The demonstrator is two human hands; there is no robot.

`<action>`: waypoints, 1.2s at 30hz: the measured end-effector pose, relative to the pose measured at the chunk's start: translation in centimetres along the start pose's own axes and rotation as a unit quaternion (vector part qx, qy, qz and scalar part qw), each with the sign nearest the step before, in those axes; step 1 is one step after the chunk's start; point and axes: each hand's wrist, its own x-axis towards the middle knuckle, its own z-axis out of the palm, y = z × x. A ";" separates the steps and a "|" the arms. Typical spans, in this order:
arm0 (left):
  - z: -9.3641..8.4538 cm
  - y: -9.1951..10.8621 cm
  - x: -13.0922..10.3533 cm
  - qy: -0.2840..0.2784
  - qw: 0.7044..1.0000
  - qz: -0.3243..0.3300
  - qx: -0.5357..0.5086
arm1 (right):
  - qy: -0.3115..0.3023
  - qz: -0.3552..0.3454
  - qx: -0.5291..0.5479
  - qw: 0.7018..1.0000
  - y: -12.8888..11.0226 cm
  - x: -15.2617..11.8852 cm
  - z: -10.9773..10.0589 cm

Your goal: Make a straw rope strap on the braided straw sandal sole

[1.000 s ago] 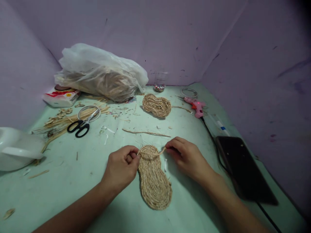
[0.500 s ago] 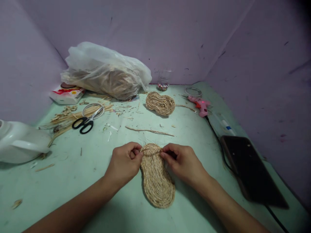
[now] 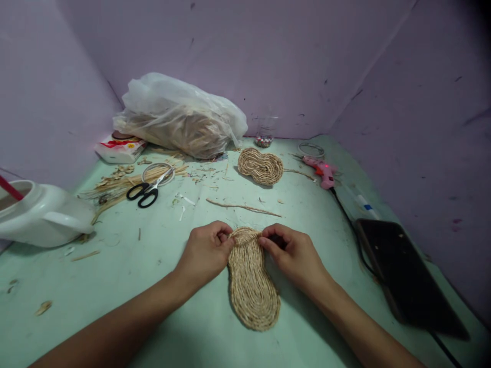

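Note:
A flat sole-shaped piece of coiled straw cord (image 3: 253, 286) lies lengthwise in front of me. At its far end my left hand (image 3: 209, 250) pinches at the left edge, thumb against curled fingers. My right hand (image 3: 289, 250) pinches likewise at the right edge. Between the fingertips a short twisted straw cord (image 3: 247, 238) seems to run across the sole; its ends are hidden in my fingers. Beyond my hands a loose length of the same cord (image 3: 243, 206) rests on the table. Farther back is a second coiled sole (image 3: 263, 167) with a cord tail pointing right.
Black-handled scissors (image 3: 148, 191) lie by straw strips at left, near a white jug (image 3: 57, 214). A plastic bag of fibre (image 3: 184, 122) and a jar of beads (image 3: 264, 139) stand at the back. On the right are a pink glue gun (image 3: 324, 171), its cable and a dark phone (image 3: 406, 276).
My view has swung slightly left, so everything sits farther right. Both hands keep their pinch at the sole's far end; the cord between them stands out less against the sole.

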 end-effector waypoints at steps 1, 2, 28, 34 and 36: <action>0.0 -0.1 0.0 0.002 1.000 -0.002 -0.009 | 0.000 0.009 0.027 1.000 0.2 0.0 0.1; 0.0 -0.3 0.1 0.005 1.000 -0.004 -0.021 | -0.002 0.014 0.052 0.999 0.3 0.0 0.1; 0.1 0.0 -0.4 0.002 0.987 -0.055 -0.148 | -0.083 0.036 0.157 0.983 -0.6 0.5 -1.9; 0.3 -0.7 -0.2 -0.016 0.996 -0.020 -0.084 | 0.098 0.024 0.091 0.991 0.0 7.6 -6.5; 0.2 -0.7 -0.2 -0.015 0.997 -0.020 -0.074 | 0.142 0.014 0.077 0.987 0.2 10.9 -6.8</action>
